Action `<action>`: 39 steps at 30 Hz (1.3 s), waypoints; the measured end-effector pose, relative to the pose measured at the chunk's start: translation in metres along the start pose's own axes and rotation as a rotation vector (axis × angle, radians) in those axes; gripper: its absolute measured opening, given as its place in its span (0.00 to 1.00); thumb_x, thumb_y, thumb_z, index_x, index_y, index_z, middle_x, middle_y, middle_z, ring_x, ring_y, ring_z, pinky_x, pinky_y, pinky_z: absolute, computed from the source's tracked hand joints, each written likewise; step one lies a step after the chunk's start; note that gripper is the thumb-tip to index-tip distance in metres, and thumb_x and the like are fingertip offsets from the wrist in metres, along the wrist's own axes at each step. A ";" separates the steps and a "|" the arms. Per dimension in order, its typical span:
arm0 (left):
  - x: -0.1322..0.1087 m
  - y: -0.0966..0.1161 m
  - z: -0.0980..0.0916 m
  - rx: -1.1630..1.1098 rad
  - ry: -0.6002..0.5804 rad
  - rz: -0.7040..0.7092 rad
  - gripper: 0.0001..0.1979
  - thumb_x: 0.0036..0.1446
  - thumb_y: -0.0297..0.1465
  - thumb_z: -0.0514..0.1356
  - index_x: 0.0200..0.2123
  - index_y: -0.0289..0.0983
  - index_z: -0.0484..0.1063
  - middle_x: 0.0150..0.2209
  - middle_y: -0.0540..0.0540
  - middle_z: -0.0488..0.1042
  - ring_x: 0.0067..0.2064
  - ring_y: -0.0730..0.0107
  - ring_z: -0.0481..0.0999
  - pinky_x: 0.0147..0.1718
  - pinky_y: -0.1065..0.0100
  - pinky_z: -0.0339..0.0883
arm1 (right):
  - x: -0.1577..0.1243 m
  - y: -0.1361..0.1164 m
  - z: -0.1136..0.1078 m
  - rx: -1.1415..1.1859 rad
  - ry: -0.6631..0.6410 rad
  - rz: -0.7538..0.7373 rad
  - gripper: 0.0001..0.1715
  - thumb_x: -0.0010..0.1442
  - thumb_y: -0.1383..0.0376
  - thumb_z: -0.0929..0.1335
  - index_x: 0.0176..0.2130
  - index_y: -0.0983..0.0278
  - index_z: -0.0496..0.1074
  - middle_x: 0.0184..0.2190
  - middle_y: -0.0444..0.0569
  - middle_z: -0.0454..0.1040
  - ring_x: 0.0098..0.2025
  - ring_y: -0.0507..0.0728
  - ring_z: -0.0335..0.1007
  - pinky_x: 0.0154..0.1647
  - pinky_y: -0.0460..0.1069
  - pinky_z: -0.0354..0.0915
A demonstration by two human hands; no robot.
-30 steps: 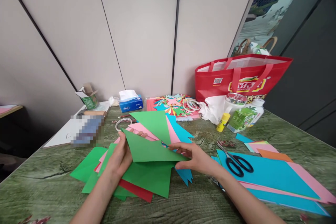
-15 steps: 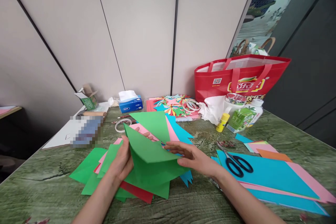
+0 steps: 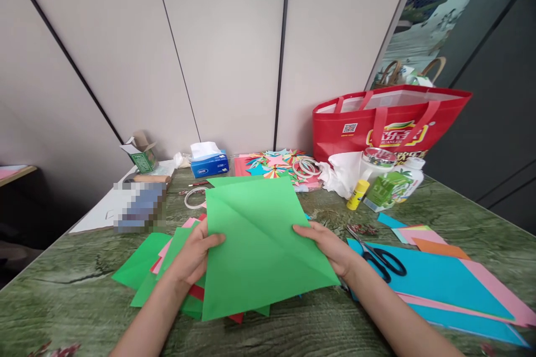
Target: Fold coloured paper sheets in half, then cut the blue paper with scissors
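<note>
Head view: green sheet point(image 3: 263, 256), folded over half a second ago, now spread open over paper pile point(image 3: 173, 245), diagonal crease showing. Your left hand point(image 3: 197, 248) grips left edge, right hand point(image 3: 330, 242) right edge.

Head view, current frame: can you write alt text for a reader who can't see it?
A person's left hand and right hand hold a green sheet with a diagonal crease by its sides, over a pile of coloured paper. To the right, black-handled scissors lie on blue paper; a red bag stands behind.
</note>
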State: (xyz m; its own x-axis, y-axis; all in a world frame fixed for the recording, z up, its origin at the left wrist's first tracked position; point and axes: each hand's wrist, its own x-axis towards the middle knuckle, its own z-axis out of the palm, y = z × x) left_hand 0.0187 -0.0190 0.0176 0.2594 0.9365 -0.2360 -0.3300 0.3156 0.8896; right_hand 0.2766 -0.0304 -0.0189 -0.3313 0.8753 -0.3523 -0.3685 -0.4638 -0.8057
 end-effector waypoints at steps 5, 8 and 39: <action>0.003 0.002 -0.006 0.016 0.020 -0.011 0.21 0.37 0.20 0.63 0.39 0.36 0.70 0.32 0.44 0.79 0.30 0.59 0.78 0.29 0.61 0.72 | 0.002 -0.003 0.001 -0.008 -0.037 -0.151 0.32 0.48 0.61 0.70 0.53 0.58 0.63 0.47 0.50 0.73 0.44 0.60 0.72 0.45 0.55 0.67; 0.008 0.005 -0.014 0.039 0.097 -0.062 0.19 0.36 0.18 0.61 0.36 0.35 0.69 0.27 0.46 0.78 0.24 0.62 0.77 0.24 0.64 0.71 | 0.003 -0.005 -0.003 -0.112 -0.049 -0.381 0.38 0.52 0.59 0.68 0.59 0.48 0.51 0.55 0.45 0.65 0.51 0.58 0.66 0.48 0.55 0.64; 0.005 0.000 -0.015 -0.168 -0.287 0.016 0.25 0.48 0.47 0.59 0.46 0.39 0.71 0.48 0.41 0.73 0.51 0.46 0.68 0.46 0.42 0.62 | 0.018 0.014 -0.005 -0.268 0.318 -0.620 0.13 0.44 0.57 0.72 0.29 0.63 0.78 0.33 0.47 0.77 0.33 0.58 0.70 0.37 0.52 0.65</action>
State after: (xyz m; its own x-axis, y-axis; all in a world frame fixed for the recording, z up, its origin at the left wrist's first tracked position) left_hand 0.0069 -0.0122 0.0106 0.4902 0.8678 -0.0817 -0.4749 0.3445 0.8098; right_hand 0.2696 -0.0201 -0.0388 0.1506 0.9817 0.1163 -0.1685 0.1414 -0.9755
